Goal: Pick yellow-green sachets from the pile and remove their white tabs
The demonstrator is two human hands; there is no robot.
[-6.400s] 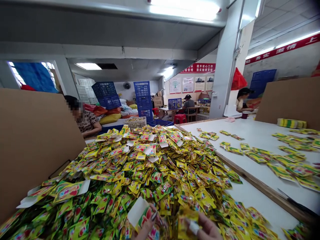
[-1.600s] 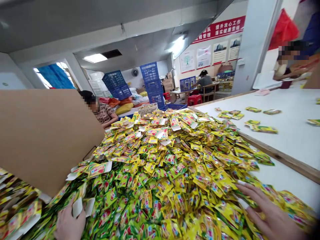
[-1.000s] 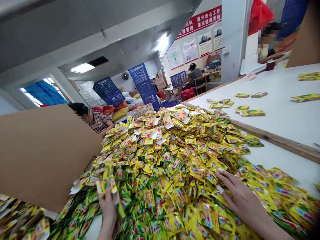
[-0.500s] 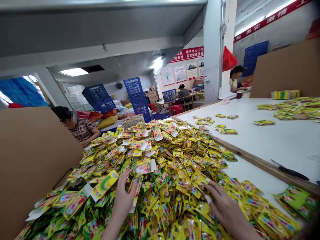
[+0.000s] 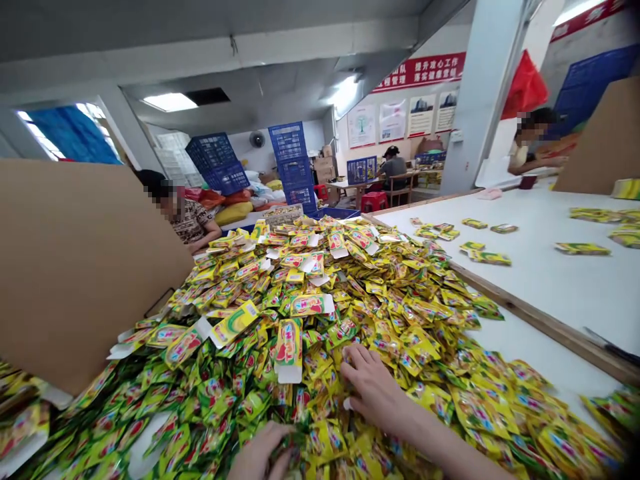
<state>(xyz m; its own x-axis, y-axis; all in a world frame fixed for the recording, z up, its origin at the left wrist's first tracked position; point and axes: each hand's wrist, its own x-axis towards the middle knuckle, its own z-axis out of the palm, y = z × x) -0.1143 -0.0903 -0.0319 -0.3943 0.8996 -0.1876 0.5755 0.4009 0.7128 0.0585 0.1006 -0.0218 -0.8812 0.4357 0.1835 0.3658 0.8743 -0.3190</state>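
Note:
A large heap of small glossy packets [image 5: 400, 337] lies before me, mostly yellow on the right and green on the left. My right hand [image 5: 373, 387] rests over yellow packets at the middle of the heap, its fingers bent and apart from the thumb. At the bottom edge, my left hand [image 5: 263, 453] reaches among green packets [image 5: 215, 400], with thumb and forefinger apart; part of it is cut off and its fingertips are blurred. Just beyond my hands a yellow carton [image 5: 289, 343] with an open white flap lies on the heap. Another carton [image 5: 235, 323] lies to its left.
A brown cardboard panel [image 5: 85, 267] stands at the left, with a co-worker [image 5: 193, 217] behind it. A wooden strip [image 5: 540, 320] borders the white table [image 5: 530, 287], where several filled packs and scissors [image 5: 610, 345] lie. Blue crates [image 5: 290, 163] are stacked farther back.
My left hand has let go of the carton and drawn back toward me. My right hand has moved left to the heap's middle. The view has turned left.

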